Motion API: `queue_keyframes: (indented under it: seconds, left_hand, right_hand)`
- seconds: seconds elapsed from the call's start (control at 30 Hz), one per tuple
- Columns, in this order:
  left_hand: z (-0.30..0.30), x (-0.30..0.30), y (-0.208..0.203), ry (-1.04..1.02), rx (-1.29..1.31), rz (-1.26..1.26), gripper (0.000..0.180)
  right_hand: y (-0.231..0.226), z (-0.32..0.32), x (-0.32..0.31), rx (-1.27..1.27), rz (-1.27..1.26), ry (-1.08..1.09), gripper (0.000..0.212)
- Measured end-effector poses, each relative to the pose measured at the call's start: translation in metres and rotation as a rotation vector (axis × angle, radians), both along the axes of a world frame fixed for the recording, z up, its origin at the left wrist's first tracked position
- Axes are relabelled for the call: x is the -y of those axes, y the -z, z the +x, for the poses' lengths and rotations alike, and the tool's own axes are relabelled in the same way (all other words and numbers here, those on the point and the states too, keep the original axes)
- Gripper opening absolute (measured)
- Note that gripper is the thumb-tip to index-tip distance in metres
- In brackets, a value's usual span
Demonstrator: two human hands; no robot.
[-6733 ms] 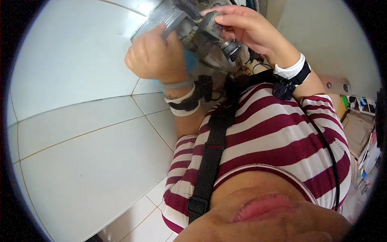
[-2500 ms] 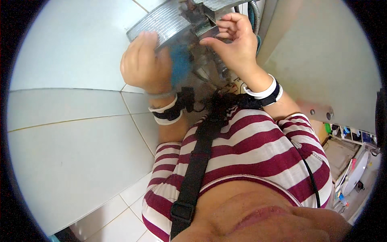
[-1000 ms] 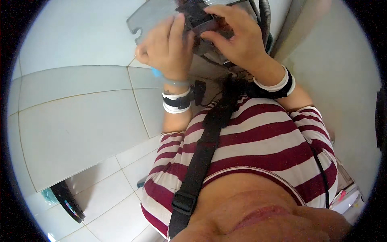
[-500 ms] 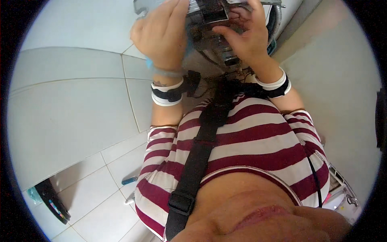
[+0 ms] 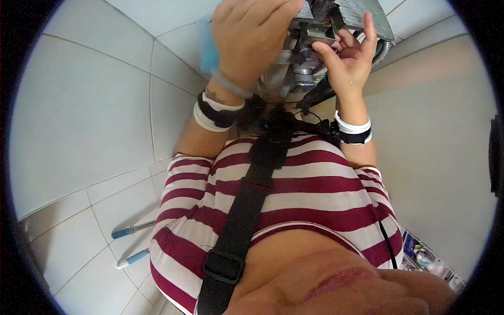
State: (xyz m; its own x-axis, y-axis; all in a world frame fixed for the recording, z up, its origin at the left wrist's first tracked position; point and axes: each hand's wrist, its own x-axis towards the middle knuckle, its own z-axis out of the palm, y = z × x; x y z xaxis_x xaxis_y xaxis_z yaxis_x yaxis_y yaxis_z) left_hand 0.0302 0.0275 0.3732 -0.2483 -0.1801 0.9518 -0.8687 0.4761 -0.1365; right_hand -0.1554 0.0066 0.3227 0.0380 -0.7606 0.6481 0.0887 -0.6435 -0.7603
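My left hand (image 5: pixel 252 39) is curled closed at the top, its back toward me and its fingertips hidden. Blurred light blue material, apparently a cloth (image 5: pixel 206 47), shows beside it and seems held in it. My right hand (image 5: pixel 350 60) pinches the edge of a small rectangular metal part (image 5: pixel 320 32) between thumb and bent fingers, with one finger pointing up. This part belongs to, or sits against, a grimy metal unit (image 5: pixel 362 16) with dark stains. Below the part is a round silvery fitting (image 5: pixel 304 77).
A grey ribbed hose (image 5: pixel 385 52) runs beside the unit. Large pale tiles (image 5: pixel 100 126) cover the left side, and a plain wall (image 5: pixel 430 136) stands on the right. Two blue-handled tools (image 5: pixel 123 232) show at lower left. Assorted items (image 5: pixel 425 257) are at lower right.
The view has shifted, showing more of the metal unit. My left hand has moved right and up beside it. My right hand stays at the metal part, one finger now raised.
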Motion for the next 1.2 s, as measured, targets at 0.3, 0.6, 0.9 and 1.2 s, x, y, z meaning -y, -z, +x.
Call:
queue_keyframes:
  seconds: [0.3, 0.6, 0.9, 1.2]
  left_hand:
    - [-0.008, -0.011, 0.002, -0.006, -0.097, 0.165, 0.032]
    - [0.006, -0.016, -0.01, -0.029, 0.081, 0.236, 0.036]
    - [0.022, -0.008, -0.003, 0.0, 0.109, 0.038, 0.014]
    - [0.02, -0.024, 0.001, -0.051, 0.126, 0.058, 0.021]
  right_hand:
    - [-0.004, 0.002, -0.003, -0.053, 0.005, 0.007, 0.099]
    - [-0.002, 0.0, -0.015, -0.172, -0.116, 0.11, 0.098]
    - [-0.007, -0.001, -0.029, -0.268, -0.211, 0.226, 0.081]
    - [-0.006, 0.002, -0.045, -0.196, -0.204, 0.196, 0.081]
